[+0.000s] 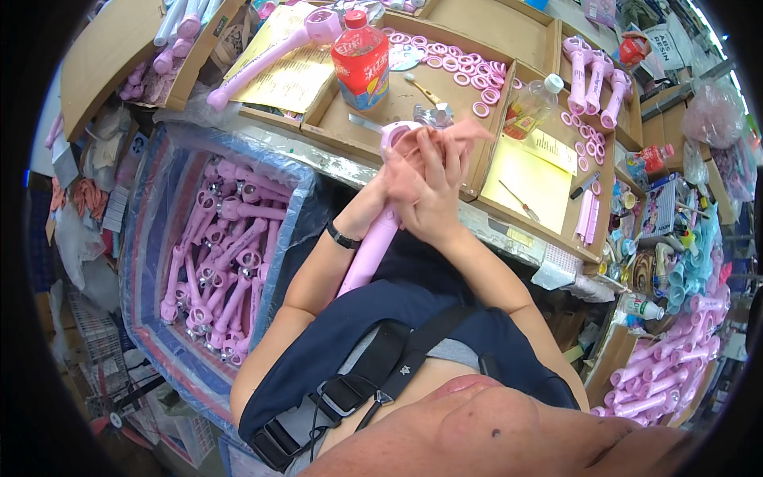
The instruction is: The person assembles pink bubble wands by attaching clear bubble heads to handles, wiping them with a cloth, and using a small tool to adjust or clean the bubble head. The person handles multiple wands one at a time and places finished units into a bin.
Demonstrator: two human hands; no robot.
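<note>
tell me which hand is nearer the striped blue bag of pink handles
Left: the left hand is to the right of the striped blue bag; the right hand is farther right.

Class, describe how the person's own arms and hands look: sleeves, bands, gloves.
Both forearms are bare, without visible sleeves. A narrow black band circles the left wrist; none shows on the right. The right hand wears no visible glove; the left hand is partly hidden.

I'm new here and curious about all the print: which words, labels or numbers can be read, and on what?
I won't copy wording, but print stands on:
Red-capped bottle: large pale characters on its red label.
White package: bold dark lettering, readable.
Three pink wands: handle print too small.
Yellow sheets: fine print too small.
</note>
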